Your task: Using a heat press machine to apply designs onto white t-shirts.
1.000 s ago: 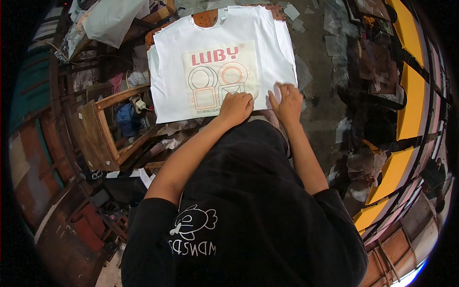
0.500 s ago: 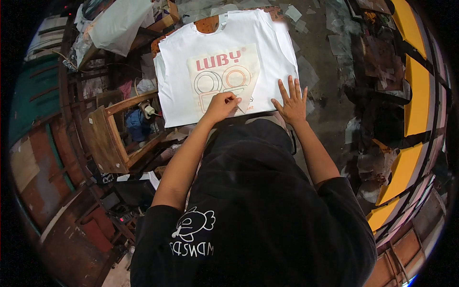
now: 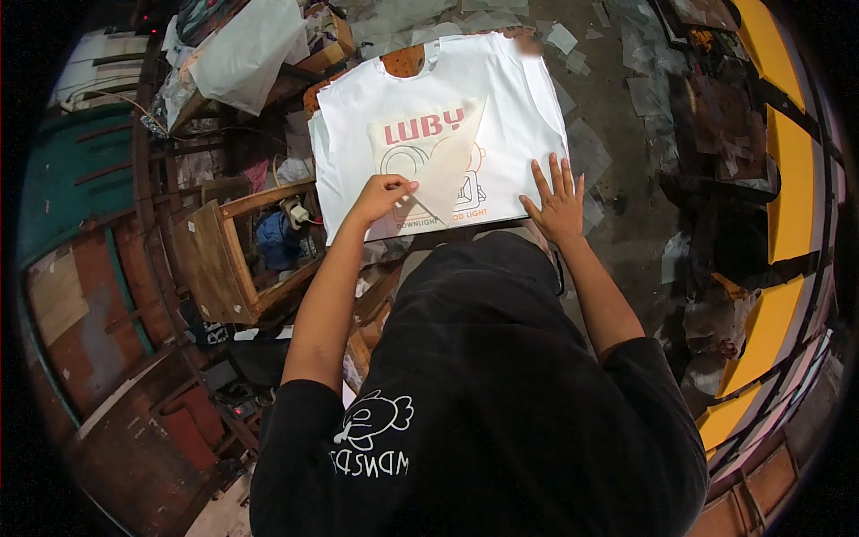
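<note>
My left hand [image 3: 385, 194] pinches the folded-back thin cream sheet [image 3: 445, 168]; my right hand [image 3: 560, 208], fingers apart, rests at the near right of the white fabric shirt [image 3: 522, 112]. I should peel low, evenly.

Dim overall, white shirt [image 3: 523, 116] brightest, yellow panels [image 3: 790, 179] bowed by fisheye (corners black), blurry patch [image 3: 530, 46] near shirt's upper right

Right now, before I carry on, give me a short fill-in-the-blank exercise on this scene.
1. The person's left hand pinches the thin cream printed sheet, folding part of it toward the picture's ____ side.
2. The outspread right hand is at the edge of the flat fabric shirt, whose base colour is ____.
3. The long angular panels along the picture's right side are coloured ____.

Missing words: left; white; yellow.
</note>
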Demonstrator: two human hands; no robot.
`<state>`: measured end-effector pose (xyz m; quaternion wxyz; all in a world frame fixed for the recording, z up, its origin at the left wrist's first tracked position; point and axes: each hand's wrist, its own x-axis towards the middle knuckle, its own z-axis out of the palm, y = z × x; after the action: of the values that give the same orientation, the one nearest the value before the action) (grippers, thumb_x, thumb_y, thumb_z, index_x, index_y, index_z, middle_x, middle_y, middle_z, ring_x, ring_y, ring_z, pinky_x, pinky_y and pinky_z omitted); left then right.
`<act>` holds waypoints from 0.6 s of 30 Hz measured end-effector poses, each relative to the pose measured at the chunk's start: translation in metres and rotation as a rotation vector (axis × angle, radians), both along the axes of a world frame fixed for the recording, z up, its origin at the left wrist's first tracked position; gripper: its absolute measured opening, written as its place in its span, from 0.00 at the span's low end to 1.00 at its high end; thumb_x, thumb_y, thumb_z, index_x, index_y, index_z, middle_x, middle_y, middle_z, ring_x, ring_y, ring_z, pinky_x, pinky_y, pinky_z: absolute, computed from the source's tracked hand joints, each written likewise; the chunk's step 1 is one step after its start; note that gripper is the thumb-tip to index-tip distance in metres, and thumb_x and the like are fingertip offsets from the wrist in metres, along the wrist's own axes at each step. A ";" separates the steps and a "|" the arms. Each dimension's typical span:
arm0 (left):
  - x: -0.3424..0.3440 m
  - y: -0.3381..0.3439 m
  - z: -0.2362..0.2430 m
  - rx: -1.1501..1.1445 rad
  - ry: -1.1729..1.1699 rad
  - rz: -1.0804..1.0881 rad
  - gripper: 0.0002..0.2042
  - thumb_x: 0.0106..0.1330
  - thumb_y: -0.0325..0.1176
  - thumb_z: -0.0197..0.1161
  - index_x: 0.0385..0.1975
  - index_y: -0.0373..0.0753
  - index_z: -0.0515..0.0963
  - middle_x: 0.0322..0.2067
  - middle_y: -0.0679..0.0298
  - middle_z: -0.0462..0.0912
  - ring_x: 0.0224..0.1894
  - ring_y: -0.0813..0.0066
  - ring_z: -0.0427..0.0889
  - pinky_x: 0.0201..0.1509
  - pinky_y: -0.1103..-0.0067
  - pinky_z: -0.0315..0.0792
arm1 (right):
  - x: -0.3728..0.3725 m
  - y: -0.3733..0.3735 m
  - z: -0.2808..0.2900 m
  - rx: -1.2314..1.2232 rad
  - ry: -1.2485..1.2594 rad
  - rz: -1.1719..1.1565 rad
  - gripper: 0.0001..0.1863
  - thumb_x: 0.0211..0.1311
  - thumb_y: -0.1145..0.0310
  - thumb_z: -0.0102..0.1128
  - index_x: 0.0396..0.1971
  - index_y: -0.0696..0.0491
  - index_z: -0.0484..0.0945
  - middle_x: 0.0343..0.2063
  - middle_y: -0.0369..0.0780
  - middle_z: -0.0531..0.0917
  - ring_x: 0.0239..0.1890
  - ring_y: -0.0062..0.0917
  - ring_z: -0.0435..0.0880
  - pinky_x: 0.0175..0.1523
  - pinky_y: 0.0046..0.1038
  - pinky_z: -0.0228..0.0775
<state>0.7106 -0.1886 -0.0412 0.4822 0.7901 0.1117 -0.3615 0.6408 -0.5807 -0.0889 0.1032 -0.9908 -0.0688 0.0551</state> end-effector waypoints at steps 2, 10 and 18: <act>0.005 0.010 0.003 -0.010 0.014 0.016 0.17 0.68 0.46 0.71 0.34 0.34 0.86 0.29 0.69 0.84 0.32 0.81 0.79 0.40 0.81 0.72 | 0.000 0.000 0.001 0.012 0.005 -0.007 0.41 0.69 0.35 0.50 0.78 0.31 0.53 0.80 0.39 0.49 0.81 0.39 0.45 0.78 0.62 0.37; 0.022 0.066 0.008 0.033 -0.021 0.067 0.16 0.69 0.45 0.70 0.34 0.35 0.85 0.28 0.68 0.82 0.32 0.79 0.79 0.39 0.80 0.71 | 0.000 0.000 0.003 -0.006 0.026 -0.017 0.40 0.70 0.35 0.49 0.78 0.30 0.53 0.80 0.38 0.49 0.81 0.37 0.45 0.78 0.60 0.37; 0.035 0.105 0.016 0.103 0.016 0.108 0.16 0.67 0.48 0.72 0.32 0.38 0.85 0.26 0.74 0.78 0.32 0.83 0.74 0.41 0.83 0.67 | 0.000 0.000 0.005 0.011 0.021 -0.018 0.40 0.69 0.36 0.51 0.78 0.31 0.54 0.80 0.38 0.49 0.81 0.38 0.46 0.78 0.60 0.38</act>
<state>0.7453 -0.0836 -0.0247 0.4588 0.8039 0.1764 -0.3349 0.6411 -0.5807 -0.0836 0.1097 -0.9901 -0.0591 0.0645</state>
